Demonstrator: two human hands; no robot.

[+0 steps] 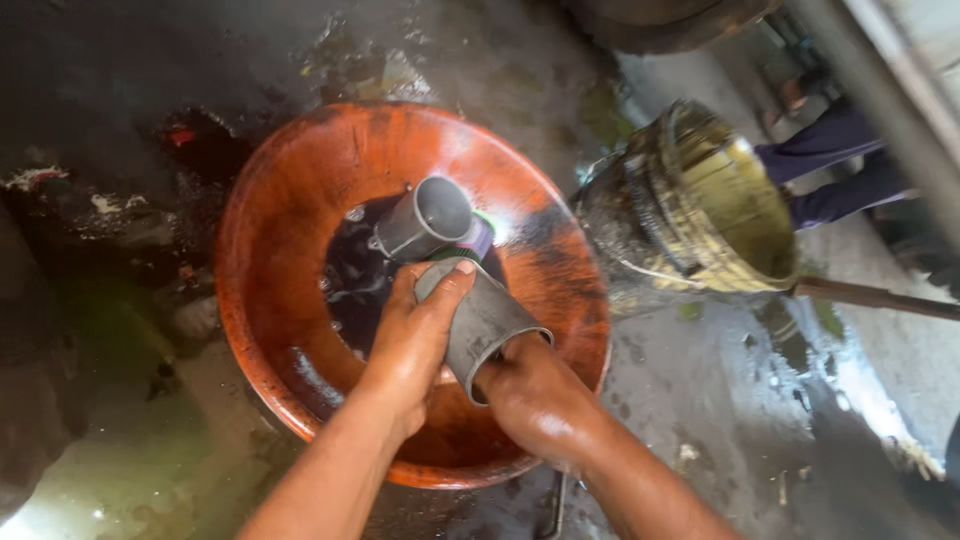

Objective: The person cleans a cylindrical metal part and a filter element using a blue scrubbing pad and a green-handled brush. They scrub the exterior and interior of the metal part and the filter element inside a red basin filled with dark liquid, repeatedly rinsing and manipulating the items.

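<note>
Grey metal sleeve (483, 322), a short hollow cylinder, wet and dull, open end toward the near right, held tilted over the middle of an orange basin (290, 190). Surface smooth w/ dark smears; wall looks thin.

Left hand (415, 335): wrapped over the sleeve's left side, thumb laid across the top near its far rim, fingers curled round — a closed hold on the sleeve. Right hand (540, 400): at the sleeve's near open end, fingers pushed inside the bore, so how far they spread can't be told; hand touches the rim. Both hands wet, oily sheen.

Just beyond the held sleeve, a second grey cylinder (425, 215) lies in the basin, open mouth facing up-right, resting in dark liquid (350, 280) pooled at the bottom. A small green-purple object (480, 235) sits against it on the right; kind unclear.

Right of the basin, a dirty bucket (700, 200) tipped on its side, mouth toward the right. Far right, another person's legs in dark blue trousers (840, 165).

Count: 2 grey cylinders, 1 basin, 1 bucket, 2 hands at work. Floor (700, 420) wet concrete.
</note>
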